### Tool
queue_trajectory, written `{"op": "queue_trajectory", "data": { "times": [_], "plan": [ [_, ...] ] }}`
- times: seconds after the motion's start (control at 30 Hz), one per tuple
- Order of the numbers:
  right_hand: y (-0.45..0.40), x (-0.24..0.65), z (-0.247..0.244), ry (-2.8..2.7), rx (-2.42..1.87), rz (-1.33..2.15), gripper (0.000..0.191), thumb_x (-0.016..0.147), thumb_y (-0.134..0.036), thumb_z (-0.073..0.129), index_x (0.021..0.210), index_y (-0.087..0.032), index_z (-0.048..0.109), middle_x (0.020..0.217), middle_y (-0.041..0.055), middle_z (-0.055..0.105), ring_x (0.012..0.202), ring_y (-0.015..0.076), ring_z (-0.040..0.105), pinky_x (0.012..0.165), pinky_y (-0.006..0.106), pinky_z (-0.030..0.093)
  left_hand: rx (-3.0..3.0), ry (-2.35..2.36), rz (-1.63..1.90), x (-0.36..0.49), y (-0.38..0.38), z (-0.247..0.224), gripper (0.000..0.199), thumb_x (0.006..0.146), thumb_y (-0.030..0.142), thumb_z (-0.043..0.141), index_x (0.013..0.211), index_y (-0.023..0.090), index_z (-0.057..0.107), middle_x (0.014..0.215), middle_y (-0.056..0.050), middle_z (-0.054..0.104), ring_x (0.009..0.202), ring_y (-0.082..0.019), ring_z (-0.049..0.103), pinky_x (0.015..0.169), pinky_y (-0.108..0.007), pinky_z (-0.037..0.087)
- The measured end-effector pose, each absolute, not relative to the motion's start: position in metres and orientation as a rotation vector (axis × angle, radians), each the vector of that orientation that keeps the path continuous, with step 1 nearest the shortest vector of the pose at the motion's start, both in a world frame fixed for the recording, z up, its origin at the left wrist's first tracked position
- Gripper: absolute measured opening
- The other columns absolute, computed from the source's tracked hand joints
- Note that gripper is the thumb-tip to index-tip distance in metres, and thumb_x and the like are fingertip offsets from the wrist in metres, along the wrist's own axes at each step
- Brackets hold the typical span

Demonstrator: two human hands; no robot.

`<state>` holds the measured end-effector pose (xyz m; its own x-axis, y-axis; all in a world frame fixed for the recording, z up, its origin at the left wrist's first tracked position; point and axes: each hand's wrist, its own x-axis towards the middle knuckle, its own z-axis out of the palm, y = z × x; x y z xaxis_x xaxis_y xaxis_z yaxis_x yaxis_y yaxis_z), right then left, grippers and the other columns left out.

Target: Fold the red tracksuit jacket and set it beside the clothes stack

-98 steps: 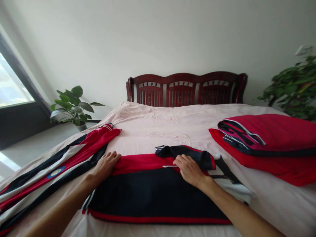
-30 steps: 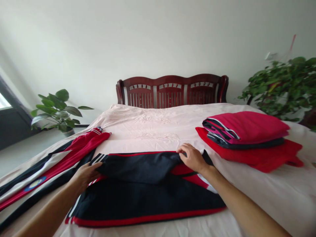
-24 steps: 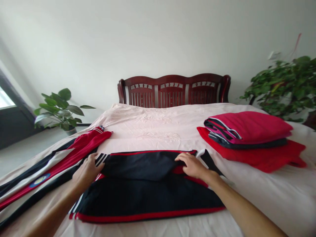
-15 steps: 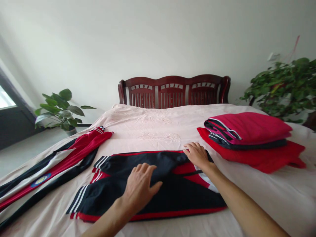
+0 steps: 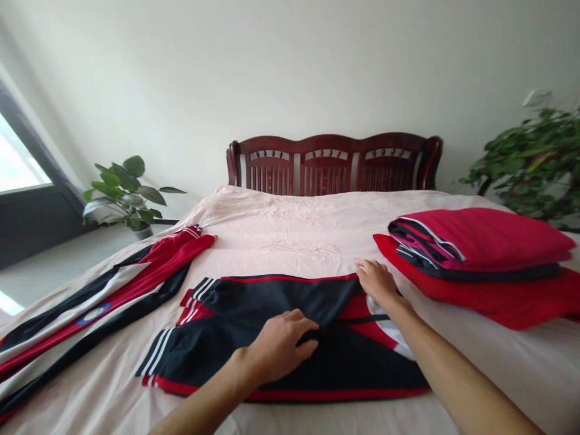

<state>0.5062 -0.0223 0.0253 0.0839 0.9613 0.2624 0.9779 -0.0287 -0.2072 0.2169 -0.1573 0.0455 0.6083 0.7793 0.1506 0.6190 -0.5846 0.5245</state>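
Note:
A navy and red track jacket (image 5: 217, 350) with white-striped cuffs lies folded flat on the bed in front of me. Over its middle is my left hand (image 5: 283, 344), palm down, fingers loosely bent and thumb held apart. My right hand (image 5: 378, 283) rests at the jacket's far right corner, with its fingertips at the edge and nothing visibly gripped. The forearm hides part of the jacket's right end. To the left, another red, white and navy track jacket (image 5: 131, 290) with a round badge lies spread out lengthwise.
A stack of folded red and navy clothes (image 5: 489, 241) sits to the right on the pale pink bedsheet (image 5: 281, 235). Behind the bed stands a dark red wooden headboard (image 5: 326, 163). Potted plants (image 5: 131, 193) stand at both sides, near the wall.
The view has turned a little left, so everything sits further right. The cloth under my left hand looks smoother. My right hand has kept to the far right corner, its fingers closer together.

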Motion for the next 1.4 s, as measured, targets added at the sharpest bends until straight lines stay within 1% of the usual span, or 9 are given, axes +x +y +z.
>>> {"op": "queue_trajectory", "data": {
  "times": [0.13,0.23,0.3,0.5,0.8,0.97,1.2,1.3,1.4],
  "plan": [
    [-0.049,0.456,0.026,-2.094,-1.692,-0.246,0.046,0.096,-0.030,0.040,0.137,-0.014,0.056,0.139,0.0162,0.058,0.134,0.0304,0.045,0.113,0.045,0.032,2.396,1.341,0.675,0.171,-0.127,0.056,0.036,0.097,0.039,0.046,0.121,0.027,0.070,0.115,-0.009,0.070,0.111,-0.028,0.063,0.102,-0.039,0.041],
    [-0.070,0.428,0.007,-2.246,-1.651,-0.169,0.059,0.097,-0.045,0.041,0.147,-0.013,0.045,0.152,0.0159,0.045,0.144,0.0337,0.033,0.117,0.052,0.026,2.357,1.717,0.621,0.123,-0.107,0.041,0.041,0.091,0.040,0.057,0.128,0.025,0.066,0.138,-0.014,0.060,0.140,-0.040,0.038,0.118,-0.053,0.017],
    [-0.077,0.425,-0.008,-2.303,-1.742,-0.081,0.065,0.097,-0.053,0.039,0.150,-0.014,0.041,0.156,0.0151,0.038,0.146,0.0335,0.028,0.118,0.054,0.023,2.359,1.915,0.474,0.094,-0.103,0.023,0.048,0.088,0.043,0.061,0.133,0.027,0.062,0.146,-0.012,0.054,0.147,-0.040,0.027,0.119,-0.056,0.007],
    [-0.080,0.445,-0.023,-2.215,-1.987,-0.043,0.070,0.098,-0.058,0.033,0.153,-0.015,0.035,0.161,0.0140,0.029,0.150,0.0286,0.020,0.120,0.051,0.015,2.490,2.025,0.347,0.063,-0.117,-0.010,0.053,0.093,0.047,0.051,0.140,0.023,0.057,0.150,-0.016,0.049,0.145,-0.038,0.031,0.121,-0.054,0.009],
    [-0.084,0.444,-0.014,-2.229,-2.052,-0.025,0.067,0.100,-0.055,0.030,0.154,-0.014,0.032,0.162,0.0110,0.028,0.150,0.0263,0.021,0.121,0.047,0.016,2.484,2.032,0.245,0.058,-0.116,-0.007,0.056,0.095,0.050,0.045,0.145,0.025,0.051,0.155,-0.012,0.044,0.147,-0.037,0.029,0.119,-0.053,0.014],
    [-0.084,0.445,-0.016,-2.229,-2.088,-0.044,0.067,0.101,-0.053,0.025,0.155,-0.014,0.029,0.163,0.0098,0.026,0.150,0.0251,0.020,0.122,0.046,0.014,2.472,2.052,0.295,0.055,-0.117,-0.011,0.057,0.094,0.050,0.047,0.146,0.025,0.050,0.156,-0.012,0.042,0.147,-0.040,0.026,0.119,-0.057,0.011],
    [-0.082,0.444,-0.003,-2.234,-2.178,0.104,0.067,0.101,-0.052,0.023,0.158,-0.016,0.023,0.165,0.0073,0.018,0.152,0.0224,0.012,0.122,0.044,0.010,2.534,2.153,0.186,0.064,-0.120,-0.010,0.058,0.096,0.053,0.043,0.148,0.026,0.047,0.156,-0.012,0.043,0.146,-0.038,0.029,0.117,-0.056,0.017],
    [-0.080,0.432,0.018,-2.190,-2.261,0.263,0.066,0.101,-0.050,0.021,0.157,-0.014,0.025,0.164,0.0105,0.020,0.151,0.0252,0.014,0.121,0.048,0.013,2.555,2.170,0.180,0.066,-0.121,-0.010,0.058,0.096,0.052,0.043,0.147,0.025,0.047,0.155,-0.012,0.044,0.145,-0.039,0.030,0.117,-0.056,0.018],
    [-0.088,0.398,0.032,-2.137,-2.223,0.193,0.069,0.101,-0.052,0.016,0.156,-0.012,0.025,0.163,0.0152,0.021,0.151,0.0290,0.015,0.120,0.051,0.014,2.574,2.172,0.181,0.067,-0.122,-0.010,0.058,0.096,0.051,0.043,0.147,0.024,0.048,0.154,-0.014,0.045,0.144,-0.040,0.031,0.116,-0.057,0.019]
  ]
}}
